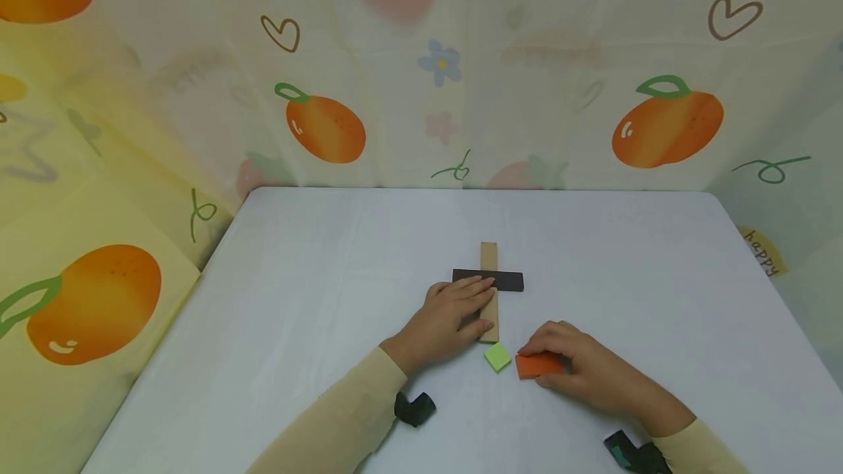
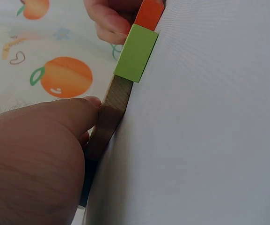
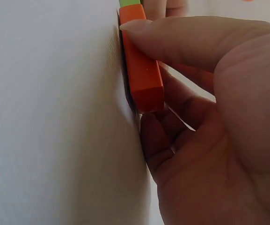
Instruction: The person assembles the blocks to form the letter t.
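Observation:
In the head view a dark block (image 1: 508, 281) lies crosswise over a tan wooden strip (image 1: 489, 317), making a cross shape. My left hand (image 1: 454, 313) rests on them, fingers extended onto the dark block and thumb touching the lower part of the strip. Just below the strip's near end sits a small green block (image 1: 497, 358), turned like a diamond. My right hand (image 1: 586, 368) pinches an orange block (image 1: 536, 366) between thumb and fingers, to the right of the green one. In the right wrist view the thumb presses along the orange block (image 3: 144, 70), which is close to the tabletop.
A white table (image 1: 329, 254) carries all the blocks. Behind and beside it hangs a cloth (image 1: 395, 93) printed with oranges, hearts and flowers. Dark wrist-worn devices, one at the left sleeve (image 1: 415, 409) and one at the right sleeve (image 1: 635, 452), sit near the tabletop.

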Tool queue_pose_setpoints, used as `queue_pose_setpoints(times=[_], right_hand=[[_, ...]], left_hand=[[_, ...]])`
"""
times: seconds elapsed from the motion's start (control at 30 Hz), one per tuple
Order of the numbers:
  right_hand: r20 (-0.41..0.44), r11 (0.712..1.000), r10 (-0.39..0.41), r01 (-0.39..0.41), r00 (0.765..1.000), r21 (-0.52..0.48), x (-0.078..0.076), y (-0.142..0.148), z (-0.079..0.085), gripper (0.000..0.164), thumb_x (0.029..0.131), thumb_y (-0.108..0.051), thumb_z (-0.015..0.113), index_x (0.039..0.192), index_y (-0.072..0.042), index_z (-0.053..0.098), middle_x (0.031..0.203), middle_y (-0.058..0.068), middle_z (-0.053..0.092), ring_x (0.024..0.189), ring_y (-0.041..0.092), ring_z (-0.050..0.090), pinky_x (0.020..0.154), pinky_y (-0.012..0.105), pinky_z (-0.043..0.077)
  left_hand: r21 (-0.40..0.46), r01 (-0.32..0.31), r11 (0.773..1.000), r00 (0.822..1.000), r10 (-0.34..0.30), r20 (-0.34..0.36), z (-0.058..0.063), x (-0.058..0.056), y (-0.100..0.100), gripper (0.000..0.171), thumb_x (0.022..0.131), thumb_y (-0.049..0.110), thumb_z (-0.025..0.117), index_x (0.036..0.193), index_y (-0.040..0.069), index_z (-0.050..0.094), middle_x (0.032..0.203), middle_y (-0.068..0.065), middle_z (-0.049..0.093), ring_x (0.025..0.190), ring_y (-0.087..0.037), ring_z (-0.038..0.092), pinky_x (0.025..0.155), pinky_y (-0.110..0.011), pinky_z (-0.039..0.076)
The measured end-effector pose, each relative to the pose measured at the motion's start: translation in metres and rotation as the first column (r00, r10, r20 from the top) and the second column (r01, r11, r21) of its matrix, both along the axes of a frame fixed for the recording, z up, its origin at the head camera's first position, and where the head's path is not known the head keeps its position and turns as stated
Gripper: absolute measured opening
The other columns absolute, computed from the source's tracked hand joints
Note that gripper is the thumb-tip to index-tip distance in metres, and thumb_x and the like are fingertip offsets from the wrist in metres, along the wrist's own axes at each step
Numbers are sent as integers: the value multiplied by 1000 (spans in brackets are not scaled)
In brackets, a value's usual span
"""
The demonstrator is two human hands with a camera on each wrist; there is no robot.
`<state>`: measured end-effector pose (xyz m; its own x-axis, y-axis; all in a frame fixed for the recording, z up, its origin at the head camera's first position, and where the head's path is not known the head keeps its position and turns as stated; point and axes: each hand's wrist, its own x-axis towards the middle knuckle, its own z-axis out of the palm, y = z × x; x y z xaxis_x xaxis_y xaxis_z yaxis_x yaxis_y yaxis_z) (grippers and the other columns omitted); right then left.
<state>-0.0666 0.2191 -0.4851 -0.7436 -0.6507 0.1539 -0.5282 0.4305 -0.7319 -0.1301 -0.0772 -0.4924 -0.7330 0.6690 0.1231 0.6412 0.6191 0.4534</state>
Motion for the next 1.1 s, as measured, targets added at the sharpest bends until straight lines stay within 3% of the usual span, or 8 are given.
queue_pose_setpoints(times=[0.77, 0.93, 1.1], right_hand=[[-21, 1000, -20, 20, 1000, 9, 3, -7, 1, 36, 97, -8, 85, 129, -22, 75, 126, -11, 66, 114, 14, 60, 98, 32, 53], [-32, 998, -36, 35, 999, -60, 1, -6, 1, 35, 99, -11, 84, 131, -18, 73, 126, -8, 68, 109, 15, 62, 94, 31, 53], [-49, 986, -122, 116, 991, -118, -3, -2, 7, 33, 101, -8, 80, 133, -15, 73, 125, -5, 70, 103, 16, 63, 88, 30, 54]], left_hand=[[-2, -1, 1000, 1000, 1, 3, 0, -1, -1, 60, 113, 43, 62, 164, 13, 52, 172, 5, 39, 160, -12, 27, 121, -56, 29], [1, 1, 1000, 1000, -1, -5, 1, 0, -1, 60, 113, 43, 61, 164, 12, 52, 172, 5, 38, 160, -14, 28, 121, -56, 29], [39, 6, 999, 999, -4, -43, 2, 0, 0, 57, 113, 42, 62, 162, 13, 56, 172, 7, 38, 160, -13, 27, 120, -52, 32]])
